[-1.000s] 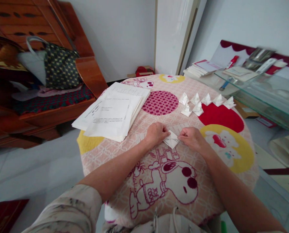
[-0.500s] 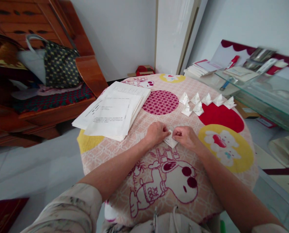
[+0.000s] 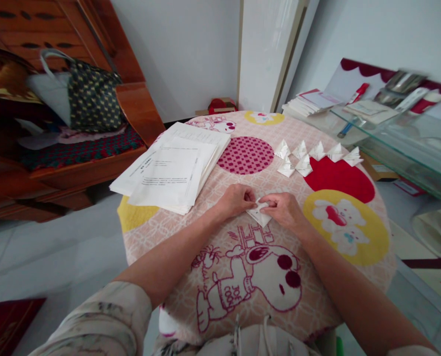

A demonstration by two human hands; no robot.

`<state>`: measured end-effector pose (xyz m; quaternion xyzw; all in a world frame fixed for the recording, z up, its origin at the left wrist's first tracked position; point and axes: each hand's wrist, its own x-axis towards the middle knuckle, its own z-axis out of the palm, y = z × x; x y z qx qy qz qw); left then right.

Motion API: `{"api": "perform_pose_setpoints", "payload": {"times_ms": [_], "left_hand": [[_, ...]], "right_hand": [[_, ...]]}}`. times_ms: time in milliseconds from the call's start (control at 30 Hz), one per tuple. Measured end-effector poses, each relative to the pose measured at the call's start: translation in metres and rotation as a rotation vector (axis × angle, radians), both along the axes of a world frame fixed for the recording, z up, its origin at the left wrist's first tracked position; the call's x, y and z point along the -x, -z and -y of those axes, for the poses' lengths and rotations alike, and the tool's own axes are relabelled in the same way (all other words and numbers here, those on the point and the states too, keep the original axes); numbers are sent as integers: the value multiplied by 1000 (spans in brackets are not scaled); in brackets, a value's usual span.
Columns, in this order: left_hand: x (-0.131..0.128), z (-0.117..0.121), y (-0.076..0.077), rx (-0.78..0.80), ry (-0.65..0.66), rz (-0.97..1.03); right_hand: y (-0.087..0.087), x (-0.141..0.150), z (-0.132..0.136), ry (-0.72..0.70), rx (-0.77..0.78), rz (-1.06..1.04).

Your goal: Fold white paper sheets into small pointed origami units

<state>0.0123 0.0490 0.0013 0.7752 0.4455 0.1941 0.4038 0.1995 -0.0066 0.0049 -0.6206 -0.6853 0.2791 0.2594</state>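
Note:
A small folded piece of white paper (image 3: 260, 216) lies on the cloth-covered round table (image 3: 213, 237) between my hands. On its left edge, my left hand (image 3: 239, 200) pinches the paper with curled fingers. My right hand (image 3: 283, 207) grips the paper's upper right part, thumb and fingertips together. My fingers cover part of the upper paper. Beyond my right hand stand several folded paper pieces (image 3: 304, 165) with pointed tops, set in two rows.
A stack of printed sheets (image 3: 172, 170) rests on the table's left side. To the right, a glass shelf (image 3: 398, 133) holds papers, a red marker (image 3: 359, 93) and metal bowls. A wooden bench (image 3: 139, 109) with a patterned bag (image 3: 94, 96) stands at the left.
My left hand has shifted slightly left, and the fingers of my right hand have moved a little left over the paper. More of the folded paper's lower part shows. The view has moved slightly.

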Motion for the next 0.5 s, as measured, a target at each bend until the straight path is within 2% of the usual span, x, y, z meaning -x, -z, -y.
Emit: {"api": "perform_pose_setpoints", "payload": {"times_ms": [133, 233, 500], "left_hand": [[9, -4, 5, 169, 52, 129], [12, -6, 8, 230, 63, 155], [15, -7, 10, 88, 64, 72]], "right_hand": [[-1, 1, 0, 6, 23, 4], [-1, 1, 0, 9, 25, 12], [0, -1, 0, 5, 9, 13]]}}
